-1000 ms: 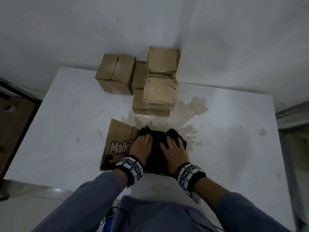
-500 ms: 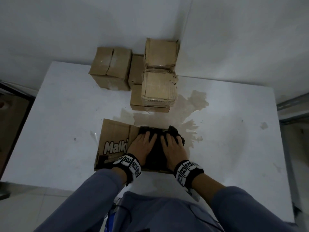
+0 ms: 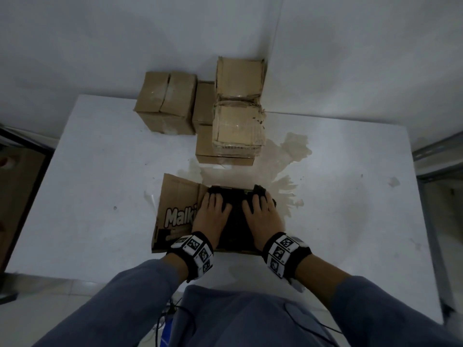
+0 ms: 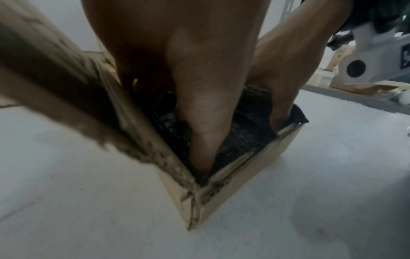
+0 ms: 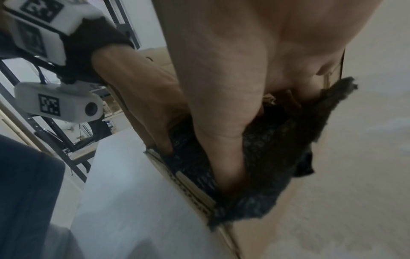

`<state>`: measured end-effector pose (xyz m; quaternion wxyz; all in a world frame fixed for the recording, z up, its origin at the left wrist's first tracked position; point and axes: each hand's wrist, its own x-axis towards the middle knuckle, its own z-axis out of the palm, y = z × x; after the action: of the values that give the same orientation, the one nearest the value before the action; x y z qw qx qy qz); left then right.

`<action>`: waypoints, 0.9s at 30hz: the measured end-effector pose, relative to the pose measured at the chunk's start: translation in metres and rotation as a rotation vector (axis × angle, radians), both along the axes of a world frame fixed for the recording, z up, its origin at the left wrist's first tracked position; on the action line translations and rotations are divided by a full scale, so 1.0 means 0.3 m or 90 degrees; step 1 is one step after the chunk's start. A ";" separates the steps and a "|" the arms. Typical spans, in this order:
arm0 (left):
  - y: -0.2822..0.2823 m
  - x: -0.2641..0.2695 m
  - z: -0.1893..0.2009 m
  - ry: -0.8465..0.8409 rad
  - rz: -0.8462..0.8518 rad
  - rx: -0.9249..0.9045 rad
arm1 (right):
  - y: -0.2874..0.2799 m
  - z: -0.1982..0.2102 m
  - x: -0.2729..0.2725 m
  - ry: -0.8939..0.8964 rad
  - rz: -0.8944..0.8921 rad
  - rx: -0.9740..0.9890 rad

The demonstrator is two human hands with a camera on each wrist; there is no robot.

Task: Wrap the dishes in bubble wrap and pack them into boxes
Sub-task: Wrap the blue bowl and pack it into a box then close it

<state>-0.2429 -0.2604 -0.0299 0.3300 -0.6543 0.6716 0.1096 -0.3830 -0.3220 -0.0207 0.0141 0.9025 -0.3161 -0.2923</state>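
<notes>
We had our left hand (image 3: 211, 214) and right hand (image 3: 260, 214) flat, fingers extended, pressing the dark bubble-wrapped bundle (image 3: 235, 216) into the open brown cardboard box (image 4: 235, 178) on the white surface (image 3: 95, 196), gripping nothing, and judged harder pressing might crack the dish inside.

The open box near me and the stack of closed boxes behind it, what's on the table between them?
Nothing stands there. In the head view, only bare table with a brownish stain separates the open box from the closed boxes.

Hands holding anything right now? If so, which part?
Nothing gripped. Both the left hand and right hand press flat, fingers extended, on top of the black wrapped bundle, pushing it down into the open box.
</notes>
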 end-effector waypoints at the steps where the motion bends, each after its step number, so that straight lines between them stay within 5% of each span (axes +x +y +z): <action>1: 0.000 -0.005 -0.014 0.000 0.000 0.009 | 0.003 -0.008 0.002 0.009 0.007 -0.007; 16: -0.034 0.010 -0.046 0.056 -0.048 0.022 | -0.025 -0.086 0.054 0.049 0.042 0.037; 27: -0.022 0.035 0.045 0.077 -0.043 -0.012 | -0.038 0.033 0.080 0.142 0.062 -0.003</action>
<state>-0.2325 -0.2669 -0.0165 0.2861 -0.6266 0.7128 0.1320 -0.3589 -0.3333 -0.0107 0.0656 0.8786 -0.2695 -0.3888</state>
